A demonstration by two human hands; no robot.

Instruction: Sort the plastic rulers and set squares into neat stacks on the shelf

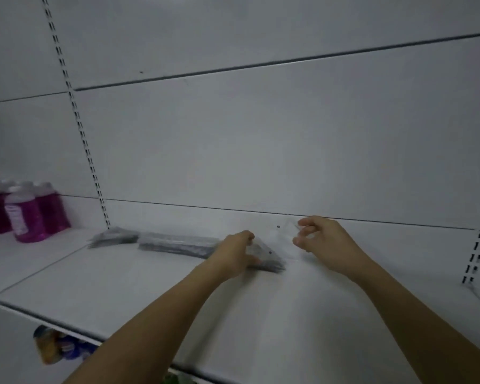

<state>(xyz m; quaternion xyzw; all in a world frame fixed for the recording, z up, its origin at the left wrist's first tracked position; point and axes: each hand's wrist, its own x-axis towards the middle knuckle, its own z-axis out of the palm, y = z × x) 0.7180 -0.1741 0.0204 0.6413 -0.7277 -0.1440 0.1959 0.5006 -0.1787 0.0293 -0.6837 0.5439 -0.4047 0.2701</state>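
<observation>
Two grey ruler stacks (161, 242) laid leftward; left hand (237, 252) grips a third; right hand (323, 239) pinches one clear plastic piece (294, 227), unsorted.

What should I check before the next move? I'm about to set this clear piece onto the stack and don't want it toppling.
1. Left hand steadies the grey stack of clear plastic rulers: ok.
2. Right hand pinches a transparent plastic piece: ok, though the piece is faint.
3. Ruler or set square in the right hand: cannot tell.
4. Stack edges aligned: not ok, the layers fan out.
5. Bare white shelf beside the stack: ok.
6. Pink glitter bottles stand apart at far left: ok.
</observation>
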